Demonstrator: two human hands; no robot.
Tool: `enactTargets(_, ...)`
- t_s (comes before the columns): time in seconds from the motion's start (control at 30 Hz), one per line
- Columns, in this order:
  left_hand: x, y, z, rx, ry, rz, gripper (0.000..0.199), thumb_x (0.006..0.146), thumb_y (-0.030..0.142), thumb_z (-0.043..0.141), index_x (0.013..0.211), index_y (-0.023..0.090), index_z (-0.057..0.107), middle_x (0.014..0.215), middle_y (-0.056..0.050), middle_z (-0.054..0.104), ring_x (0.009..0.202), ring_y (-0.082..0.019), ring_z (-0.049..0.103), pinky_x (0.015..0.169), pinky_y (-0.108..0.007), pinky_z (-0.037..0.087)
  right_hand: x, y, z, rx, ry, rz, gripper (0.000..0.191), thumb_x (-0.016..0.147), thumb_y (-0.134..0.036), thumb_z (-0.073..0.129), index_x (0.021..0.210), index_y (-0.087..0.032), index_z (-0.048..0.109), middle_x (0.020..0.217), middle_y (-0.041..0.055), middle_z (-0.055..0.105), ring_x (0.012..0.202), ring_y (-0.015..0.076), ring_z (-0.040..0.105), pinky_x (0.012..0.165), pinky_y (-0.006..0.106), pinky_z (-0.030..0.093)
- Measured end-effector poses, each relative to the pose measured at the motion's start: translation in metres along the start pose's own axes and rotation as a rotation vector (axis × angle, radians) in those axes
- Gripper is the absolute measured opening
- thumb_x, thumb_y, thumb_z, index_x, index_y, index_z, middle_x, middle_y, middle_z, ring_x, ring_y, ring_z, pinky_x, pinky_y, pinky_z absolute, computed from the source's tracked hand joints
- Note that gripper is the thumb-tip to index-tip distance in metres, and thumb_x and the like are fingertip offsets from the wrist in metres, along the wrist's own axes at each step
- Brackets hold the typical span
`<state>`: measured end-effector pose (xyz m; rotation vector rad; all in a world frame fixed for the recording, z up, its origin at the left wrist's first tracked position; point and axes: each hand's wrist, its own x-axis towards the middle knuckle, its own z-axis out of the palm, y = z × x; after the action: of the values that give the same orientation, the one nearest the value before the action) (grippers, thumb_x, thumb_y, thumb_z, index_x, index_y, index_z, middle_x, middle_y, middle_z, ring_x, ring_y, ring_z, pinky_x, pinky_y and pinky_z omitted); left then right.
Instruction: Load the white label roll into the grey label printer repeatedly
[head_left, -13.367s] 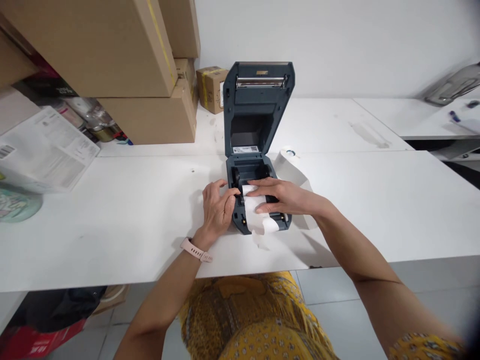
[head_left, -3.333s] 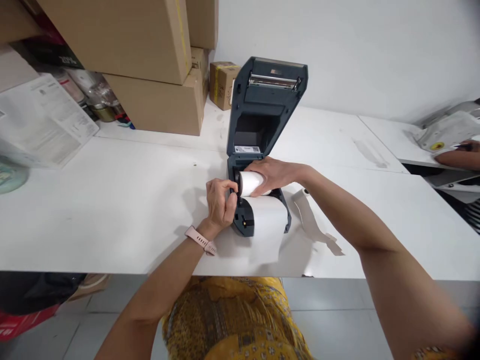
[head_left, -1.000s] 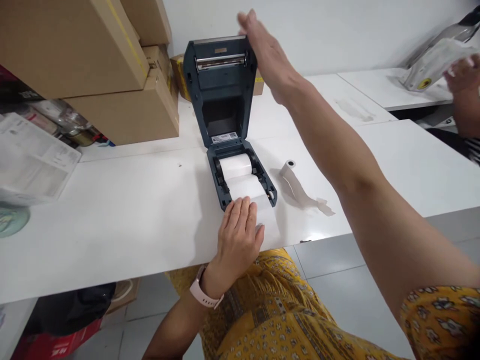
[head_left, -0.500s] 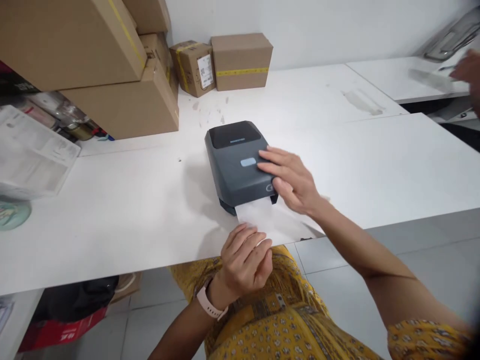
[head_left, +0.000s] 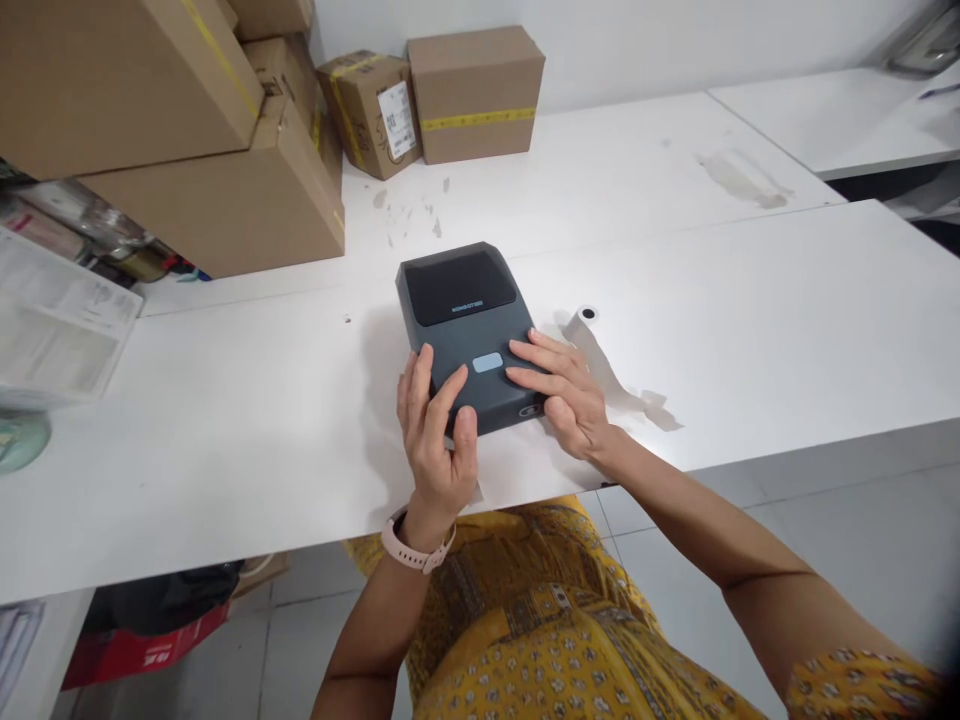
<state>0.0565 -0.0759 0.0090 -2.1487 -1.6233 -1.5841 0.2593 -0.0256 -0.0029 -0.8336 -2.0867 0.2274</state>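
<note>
A dark blue-grey label printer [head_left: 454, 345] lies on the white table, its lid down and a light blue button [head_left: 488, 362] on top. My left hand [head_left: 435, 440] rests on its near left corner with the fingers apart. Across from it, my right hand [head_left: 566, 395] lies on the near right edge, fingers stretched over the lid. Both hands touch the printer without wrapping round it. A white paper sheet [head_left: 514, 470] shows below the printer's front edge, partly hidden by my hands. Just right of the printer is a small paper roll [head_left: 577, 322] with a loose, curled strip.
Cardboard boxes are stacked [head_left: 225, 200] at the back left. Two more, a labelled box [head_left: 367, 115] and a wider taped box [head_left: 480, 100], stand against the wall. A clear plastic container [head_left: 60, 310] is at the far left. The table's near edge runs close to my body.
My left hand has let go of the paper at the front and moved up onto the printer's left corner. My right hand stays on the lid. The paper roll has come into sight.
</note>
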Motion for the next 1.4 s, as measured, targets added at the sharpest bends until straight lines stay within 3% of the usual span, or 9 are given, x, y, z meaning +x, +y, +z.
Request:
enactTargets(0.33,-0.002,-0.005,0.005,-0.063,0.013,-0.015,0.032,0.105,0.031,0.044,0.130,0.022,0.063,0.159,-0.013,0.051,0.151,-0.033,0.045,0.123,-0.062,0.038,-0.008,0.010,0.021,-0.023,-0.041,0.135,0.063,0.102,-0.049,0.017,0.133,-0.037,0.070,0.146,0.0018,0.065,0.150,0.0352,0.044,0.123,0.068,0.035)
enactTargets(0.43,-0.022,0.005,-0.006,-0.117,0.044,-0.190,0.029,0.104,0.034,0.052,0.129,0.024,0.062,0.153,-0.014,0.052,0.145,-0.030,0.050,0.117,-0.055,0.045,-0.006,0.011,0.027,-0.012,0.019,0.109,0.063,0.103,-0.047,0.016,0.132,-0.037,0.070,0.147,0.0018,0.062,0.148,0.0364,0.046,0.122,0.068,0.035)
enactTargets(0.53,-0.051,0.021,-0.019,-0.234,0.164,-0.450,0.020,0.102,0.041,0.057,0.109,0.023,0.063,0.110,-0.008,0.064,0.107,-0.022,0.064,0.089,-0.038,0.056,-0.001,0.009,0.029,0.087,0.163,0.071,0.058,0.105,-0.043,0.018,0.127,-0.037,0.072,0.141,0.0021,0.067,0.142,0.0346,0.052,0.120,0.066,0.038)
enactTargets(0.6,-0.061,0.031,-0.025,-0.401,-0.076,-0.677,0.027,0.102,0.046,0.058,0.093,0.021,0.063,0.084,-0.002,0.059,0.078,-0.016,0.058,0.069,-0.029,0.050,0.002,0.007,0.029,0.154,0.254,0.036,0.053,0.106,-0.045,0.023,0.120,-0.037,0.074,0.132,0.0021,0.072,0.136,0.0330,0.059,0.117,0.064,0.042)
enactTargets(0.7,-0.056,0.041,-0.030,-0.656,-0.415,-0.938,0.039,0.096,0.053,0.066,0.079,0.018,0.064,0.070,0.001,0.054,0.065,-0.012,0.047,0.060,-0.025,0.041,0.007,0.005,0.029,0.208,0.321,0.011,0.046,0.107,-0.048,0.031,0.115,-0.038,0.075,0.125,0.0019,0.075,0.130,0.0330,0.063,0.114,0.063,0.046)
enactTargets(0.83,-0.042,0.046,-0.027,-0.871,-0.375,-1.049,0.041,0.086,0.058,0.076,0.082,0.017,0.073,0.070,0.000,0.060,0.065,-0.012,0.048,0.061,-0.025,0.042,0.010,0.002,0.027,0.208,0.343,-0.020,0.041,0.107,-0.042,0.035,0.117,-0.037,0.074,0.125,0.0017,0.075,0.128,0.0319,0.065,0.110,0.061,0.048)
enactTargets(1.0,-0.054,0.038,-0.017,-0.780,-0.351,-1.047,0.043,0.083,0.059,0.079,0.076,0.017,0.072,0.067,0.001,0.058,0.063,-0.011,0.045,0.060,-0.025,0.039,0.013,0.000,0.023,0.153,0.342,-0.091,0.038,0.108,-0.031,0.037,0.122,-0.035,0.072,0.126,0.0007,0.074,0.127,0.0272,0.064,0.104,0.052,0.050)
enactTargets(1.23,-0.050,0.030,-0.038,-0.609,-0.453,-0.862,0.045,0.098,0.052,0.063,0.068,0.018,0.063,0.060,0.003,0.047,0.059,-0.011,0.042,0.057,-0.026,0.035,0.029,-0.018,-0.001,-0.164,0.053,0.028,0.051,0.110,-0.056,0.028,0.123,-0.036,0.073,0.128,0.0021,0.070,0.119,0.0260,0.061,0.113,0.056,0.033)
enactTargets(1.4,-0.007,0.012,-0.066,-0.478,-0.108,-0.555,0.037,0.102,0.039,0.058,0.074,0.020,0.071,0.065,0.001,0.061,0.061,-0.011,0.054,0.059,-0.025,0.043,0.055,-0.035,-0.018,-0.271,-0.100,-0.043,0.047,0.111,-0.057,0.033,0.105,-0.030,0.071,0.139,-0.0016,0.070,0.150,0.0279,0.045,0.130,0.059,0.008)
